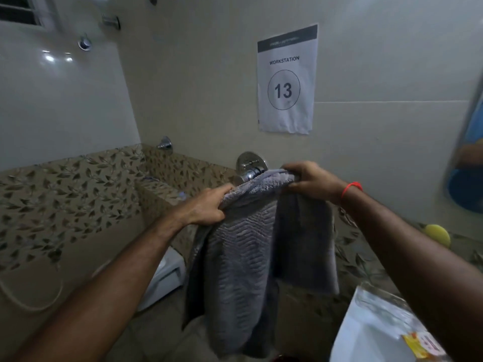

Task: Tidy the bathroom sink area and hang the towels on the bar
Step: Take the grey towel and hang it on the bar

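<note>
A grey towel [243,259] with a zigzag weave hangs down from the chrome towel bar [249,175] on the wall. The towel covers most of the bar; only its left end and round wall mount show. My left hand [206,207] grips the towel's top left edge. At the top right edge my right hand [311,181], a red thread round its wrist, pinches the cloth against the bar.
A white sink [366,333] with a yellow-labelled packet sits at the lower right. A yellow sponge [437,234] lies on the leaf-patterned ledge. A toilet [167,273] stands below left. A "Workstation 13" sheet [286,79] hangs above, a mirror [467,158] at the right edge.
</note>
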Demonstrator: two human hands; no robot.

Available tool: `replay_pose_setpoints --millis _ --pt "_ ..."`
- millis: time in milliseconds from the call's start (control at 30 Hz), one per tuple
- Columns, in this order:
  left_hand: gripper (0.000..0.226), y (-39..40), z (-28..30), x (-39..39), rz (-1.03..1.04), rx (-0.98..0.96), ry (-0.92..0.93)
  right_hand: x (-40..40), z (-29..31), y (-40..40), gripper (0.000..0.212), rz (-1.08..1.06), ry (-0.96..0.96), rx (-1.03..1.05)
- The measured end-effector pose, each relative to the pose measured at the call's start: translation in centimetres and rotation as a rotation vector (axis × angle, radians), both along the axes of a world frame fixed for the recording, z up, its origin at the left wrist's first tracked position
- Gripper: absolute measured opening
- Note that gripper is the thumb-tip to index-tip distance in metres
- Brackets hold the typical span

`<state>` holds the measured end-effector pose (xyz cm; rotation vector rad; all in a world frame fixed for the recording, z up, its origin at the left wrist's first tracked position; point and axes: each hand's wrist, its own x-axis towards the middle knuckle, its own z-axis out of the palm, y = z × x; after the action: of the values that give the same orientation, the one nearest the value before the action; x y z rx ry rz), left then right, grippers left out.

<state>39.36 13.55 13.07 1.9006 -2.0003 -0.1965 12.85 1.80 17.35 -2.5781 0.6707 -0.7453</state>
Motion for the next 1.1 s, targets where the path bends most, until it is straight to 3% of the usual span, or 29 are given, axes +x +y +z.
replay_pose_setpoints --millis 67,200,300,367,500,667,767,833,900,933,1000,1100 --pt "0.052 -0.5 -3.4 0.9 -0.007 0.046 0.121 0.4 0.9 0.4 0.024 -0.012 -0.068 -0.100" --pt "0.047 -0.4 -10.2 1.8 0.015 0.115 0.482 0.2 1.9 1.1 0.034 -0.080 -0.210 -0.173" --pt "0.066 0.0 -14.0 1.6 0.089 0.195 0.472 -1.0 2.4 0.3 0.038 -0.142 -0.279 -0.056" --pt "0.055 0.1 -16.4 1.6 0.154 0.269 0.462 -2.2 2.6 -0.6 0.039 -0.185 -0.352 0.024" --pt "0.032 -0.6 -19.1 0.3 0.277 0.295 0.682 -3.9 2.0 -1.5 0.037 -0.220 -0.350 0.102" --pt "0.030 -2.3 -19.7 -1.1 0.528 0.130 0.657 -3.6 0.9 -2.0 0.021 -0.362 -0.315 0.163" --pt "0.044 -2.7 -19.2 -2.0 0.644 -0.053 0.489 -2.0 0.1 -1.6 0.020 -0.386 -0.499 0.477" --pt "0.037 -2.6 -18.0 -3.7 0.529 -0.221 0.513 -1.0 0.2 -1.3 0.018 -0.373 -0.677 0.752" --pt "0.011 -2.1 -16.6 -5.4 0.379 -0.379 0.647 -0.1 0.6 -1.2 0.022 -0.284 -0.838 0.983" --pt "0.008 -1.7 -15.6 -6.2 0.329 -0.396 0.765 0.3 0.8 -1.2 0.025 -0.266 -0.909 1.053" --pt "0.024 -0.5 -14.2 -6.8 0.288 -0.301 1.081 1.0 0.8 -1.1 0.027 -0.282 -1.019 1.068" --pt "0.062 1.4 -11.1 -7.1 0.190 -0.002 1.380 1.9 0.3 -0.7 0.030 -0.281 -1.080 1.031"
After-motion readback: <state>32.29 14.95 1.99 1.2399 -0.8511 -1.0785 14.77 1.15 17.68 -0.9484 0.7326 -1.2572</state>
